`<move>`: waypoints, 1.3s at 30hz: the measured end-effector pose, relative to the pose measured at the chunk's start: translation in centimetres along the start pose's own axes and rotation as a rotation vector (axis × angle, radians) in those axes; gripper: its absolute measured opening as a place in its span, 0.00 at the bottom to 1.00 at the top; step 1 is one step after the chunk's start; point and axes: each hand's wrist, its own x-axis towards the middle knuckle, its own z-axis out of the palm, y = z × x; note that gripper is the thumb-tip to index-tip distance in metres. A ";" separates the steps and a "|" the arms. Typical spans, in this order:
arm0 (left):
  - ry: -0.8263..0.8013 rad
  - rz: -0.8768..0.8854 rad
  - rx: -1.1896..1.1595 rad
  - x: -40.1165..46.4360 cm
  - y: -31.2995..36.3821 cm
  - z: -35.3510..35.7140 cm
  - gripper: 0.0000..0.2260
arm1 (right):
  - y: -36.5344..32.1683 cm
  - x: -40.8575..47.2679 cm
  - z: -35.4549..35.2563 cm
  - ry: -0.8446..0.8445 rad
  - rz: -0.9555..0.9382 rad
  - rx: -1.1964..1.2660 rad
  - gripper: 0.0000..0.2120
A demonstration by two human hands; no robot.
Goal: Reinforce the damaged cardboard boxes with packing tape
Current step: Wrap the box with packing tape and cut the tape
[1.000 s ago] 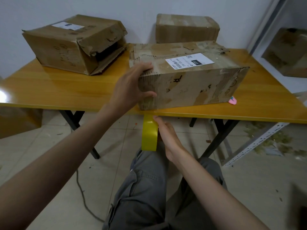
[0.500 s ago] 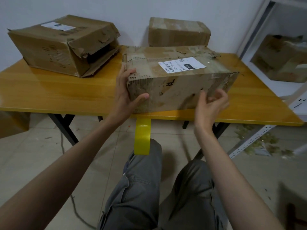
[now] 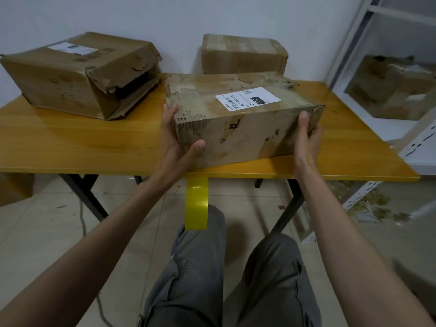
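Right now we have both hands on the labelled box [image 3: 238,119] at the front edge of the counter [image 3: 82,147]. Our left hand [image 3: 175,142] clasps its near-left corner, thumb across the front face, fingers along the end. Our right hand [image 3: 306,135] grips the right end, thumb up along the torn corner. The box looks tipped, its right side raised off the counter. A strip of yellow tape [image 3: 197,204] hangs from under the box, below the counter edge, apparently stuck beneath it. We think the hanging tape could fold onto itself or catch our trousers [image 3: 200,267] as we turn the box. The ragged corner may also crumple under our right thumb. Two more boxes, one torn open [image 3: 77,74] and one closed [image 3: 243,53], wait behind.
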 end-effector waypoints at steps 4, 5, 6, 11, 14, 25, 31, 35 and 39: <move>-0.018 -0.018 -0.016 1.0 0.4 -0.7 0.40 | -1.3 -0.1 0.5 0.055 -0.007 0.001 0.47; -0.027 -0.013 -0.017 1.3 0.9 -1.1 0.40 | -1.9 0.0 0.5 0.072 -0.013 0.000 0.49; -0.031 -0.011 -0.010 1.8 1.5 -1.5 0.39 | -2.5 0.2 0.5 0.090 -0.019 -0.010 0.51; 0.013 -0.109 0.030 4.2 5.5 -3.2 0.35 | -7.5 1.7 0.3 0.122 -0.111 -0.174 0.49; 0.050 -0.212 0.039 6.0 7.4 -4.1 0.37 | -11.0 3.1 0.3 0.127 -0.175 -0.361 0.43; -0.088 -0.540 0.120 16.2 9.9 -7.4 0.37 | -17.4 9.0 3.9 0.004 -0.125 -0.750 0.42; -0.142 -0.629 0.168 20.3 8.4 -8.1 0.33 | -17.0 6.9 7.4 0.046 -0.276 -0.603 0.28; -0.147 -0.636 0.218 21.8 7.5 -8.0 0.42 | -15.8 0.7 9.8 -0.002 -0.608 -0.014 0.15; -0.168 -0.613 0.253 26.0 0.1 -8.5 0.61 | -13.7 -8.1 11.7 -0.395 -0.643 0.340 0.16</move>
